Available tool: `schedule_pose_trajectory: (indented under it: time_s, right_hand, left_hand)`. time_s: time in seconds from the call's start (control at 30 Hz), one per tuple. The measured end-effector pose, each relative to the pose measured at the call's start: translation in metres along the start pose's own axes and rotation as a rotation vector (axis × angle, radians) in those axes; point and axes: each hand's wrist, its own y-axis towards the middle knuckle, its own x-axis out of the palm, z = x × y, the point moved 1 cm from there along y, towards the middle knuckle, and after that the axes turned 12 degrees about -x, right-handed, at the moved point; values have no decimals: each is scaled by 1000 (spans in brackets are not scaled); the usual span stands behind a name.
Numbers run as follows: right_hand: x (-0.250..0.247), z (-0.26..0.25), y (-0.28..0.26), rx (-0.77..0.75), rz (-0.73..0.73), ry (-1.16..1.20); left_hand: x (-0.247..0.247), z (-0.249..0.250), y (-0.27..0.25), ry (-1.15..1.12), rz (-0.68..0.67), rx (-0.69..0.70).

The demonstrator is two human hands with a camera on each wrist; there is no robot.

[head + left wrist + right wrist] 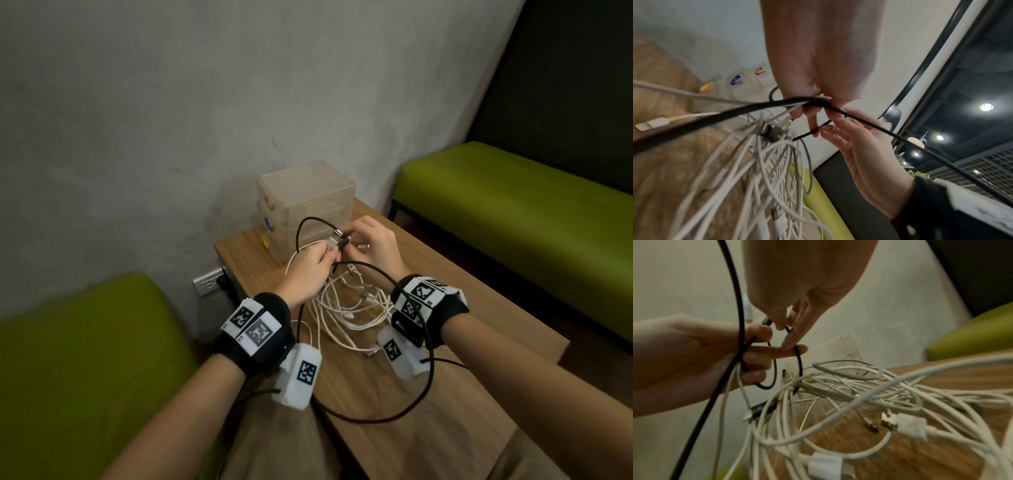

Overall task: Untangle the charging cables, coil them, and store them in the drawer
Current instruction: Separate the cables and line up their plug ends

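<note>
Charging cables (346, 308) lie in a loose white tangle on the wooden table (462, 274), just in front of the clear plastic drawer unit (308, 205), and one black cable (426, 342) runs up out of that heap into both my hands. My left hand (308, 270) is curled round a bundle of the black cable and a couple of white strands, held above the heap on the near side of the drawer unit. My right hand (371, 241) pinches the black cable close to its plug end, fingertips (786, 344) meeting my left index finger, with a small black loop hanging below them.

These cables feel light and limp to me, I judge: thin round cords, smooth rubbery jackets, likely to slide through a slack pinch and to snag wherever a plug catches a loop. The plugs are the only stiff parts: small white blocks and metal tips scattered through the heap. I would take hold just behind a plug, where the cord is reinforced, and feed that end back through the loops rather than tug mid-length, which I expect would tighten the knots. The drawer unit is translucent and boxy, with red, blue and yellow handles down its left face; its drawers look closed.
</note>
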Motion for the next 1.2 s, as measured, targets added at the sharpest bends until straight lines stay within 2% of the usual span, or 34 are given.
schedule_pose_trajectory:
  time_s: [0.13, 0.2, 0.3, 0.5, 0.63, 0.7, 0.77, 0.87, 0.97, 1.1, 1.13, 1.2]
  right_hand:
    - [11, -5, -19, 216, 50, 217]
    - [25, -5, -35, 245, -50, 174]
    - [44, -2, -53, 267, -319, 112]
    - [49, -4, -50, 234, -422, -117]
    - [54, -9, -55, 148, -542, -262]
    - [54, -9, -50, 231, -499, -216]
    - [54, -9, -48, 251, -473, -238]
    - [48, -17, -52, 85, -458, -405]
    - [46, -19, -53, 20, -512, -386]
    - [45, -29, -55, -59, -847, -429]
    - [45, -30, -56, -51, -872, -454]
    - [46, -26, -54, 9, -828, -441]
  left_hand:
    - [3, -3, 3, -2, 64, 5]
    - [3, -4, 4, -46, 103, -1]
    - [5, -5, 4, -66, 148, 33]
    - [-1, -8, 3, -194, 205, 35]
    - [3, -12, 6, -251, 224, 4]
    - [10, -14, 5, -315, 212, -19]
    - [14, -16, 6, -387, 210, -65]
    - [13, -16, 8, -441, 201, -101]
    - [8, -13, 4, -416, 211, -65]
    - [-15, 16, 3, -573, 265, 27]
    - [-21, 26, 3, -576, 255, 64]
    - [-26, 42, 1, -493, 203, 142]
